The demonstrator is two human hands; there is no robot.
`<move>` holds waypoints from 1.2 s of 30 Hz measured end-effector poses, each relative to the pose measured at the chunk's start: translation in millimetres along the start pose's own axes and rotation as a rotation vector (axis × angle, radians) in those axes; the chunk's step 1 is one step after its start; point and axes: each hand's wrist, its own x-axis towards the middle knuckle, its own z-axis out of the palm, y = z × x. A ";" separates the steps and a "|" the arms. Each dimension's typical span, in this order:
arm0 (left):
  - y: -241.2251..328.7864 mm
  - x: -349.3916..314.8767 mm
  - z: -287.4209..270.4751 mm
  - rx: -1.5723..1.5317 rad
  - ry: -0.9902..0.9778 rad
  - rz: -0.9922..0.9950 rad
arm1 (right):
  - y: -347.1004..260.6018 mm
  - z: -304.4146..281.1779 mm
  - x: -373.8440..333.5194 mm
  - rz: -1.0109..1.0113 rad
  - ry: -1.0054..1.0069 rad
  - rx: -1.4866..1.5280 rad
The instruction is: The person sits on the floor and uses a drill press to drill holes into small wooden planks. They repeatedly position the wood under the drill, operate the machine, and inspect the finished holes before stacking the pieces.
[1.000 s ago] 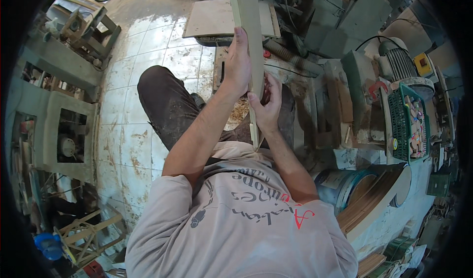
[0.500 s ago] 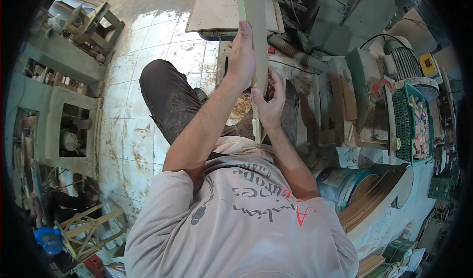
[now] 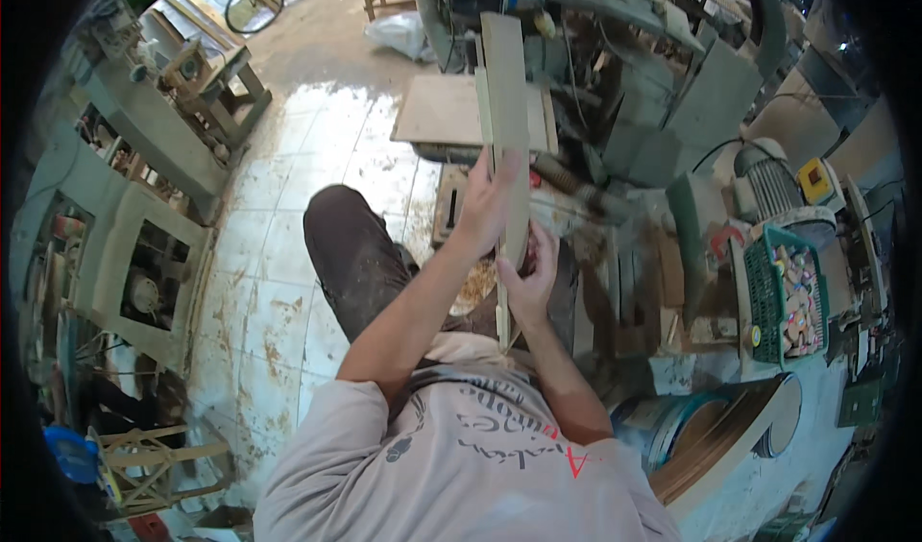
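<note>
A long, pale wooden board (image 3: 506, 100) stands lengthwise before my body, its far end pointing away from me. Along its left side runs a thin pale strip of wood (image 3: 483, 110). My left hand (image 3: 483, 206) is closed around the left side of the board, near its middle. Lower down and nearer to me, my right hand (image 3: 531, 268) pinches the right edge close to its near end, thumb towards me. The fingertips behind the board are partly hidden.
Beyond the board stands a flat wooden-topped table (image 3: 432, 110). Right of me are a grey motor (image 3: 768, 182), a green basket (image 3: 759, 297) of small coloured pieces, and a bucket (image 3: 663, 422) beside curved wood (image 3: 720, 436). Sawdust lies on the tiled floor (image 3: 269, 331).
The view has tilted up, so the board's far end now shows. My left hand has shifted slightly closer to my right, its thumb no longer stretched along the board. Both hands keep hold.
</note>
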 end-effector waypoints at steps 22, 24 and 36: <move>50.0 -55.5 37.4 0.334 -0.263 0.271 | -194.3 -32.5 140.7 -0.041 -0.298 0.281; 52.9 -59.0 34.7 0.284 -0.303 0.141 | -194.3 -33.4 139.5 -0.023 -0.298 0.303; 51.5 -43.4 37.9 0.251 -0.305 0.270 | -186.1 -31.0 140.3 -0.040 -0.259 0.353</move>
